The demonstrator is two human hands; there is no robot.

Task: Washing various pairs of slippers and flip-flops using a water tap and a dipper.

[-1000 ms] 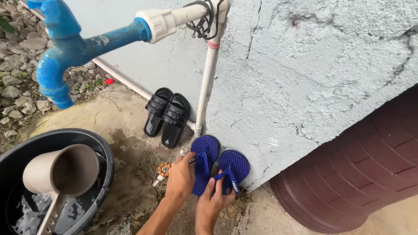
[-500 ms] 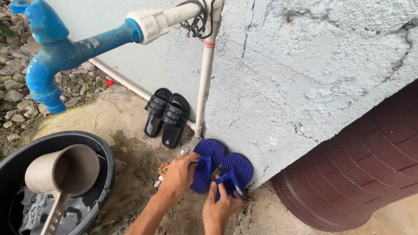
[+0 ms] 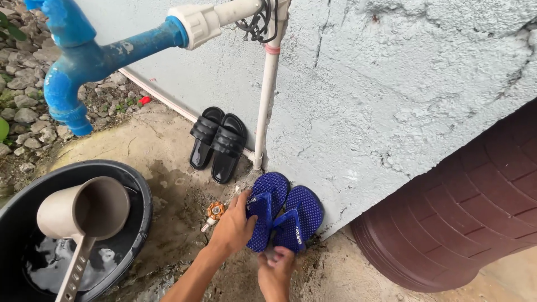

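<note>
While propped upright against the grey wall [image 3: 391,100] beside the white pipe [image 3: 267,100], blue flip-flops [image 3: 282,210] steadied: left hand [image 3: 232,226] fingers curled on one strap, right hand [image 3: 275,268] blurred below, grip impossible to tell. Judged liable to slide flat on wet concrete ground [image 3: 168,184] if released carelessly.

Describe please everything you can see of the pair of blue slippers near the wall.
The blue slippers are two flip-flops with a nubbed, dotted footbed and wide blue straps; they look like rubber or plastic. They stand tilted side by side, toes up, leaning against the grey wall, heels on the damp ground beside the white pipe. The left hand grips the left slipper at its strap. The right hand is at the heel of the right one, blurred, so its grip is unclear.
</note>
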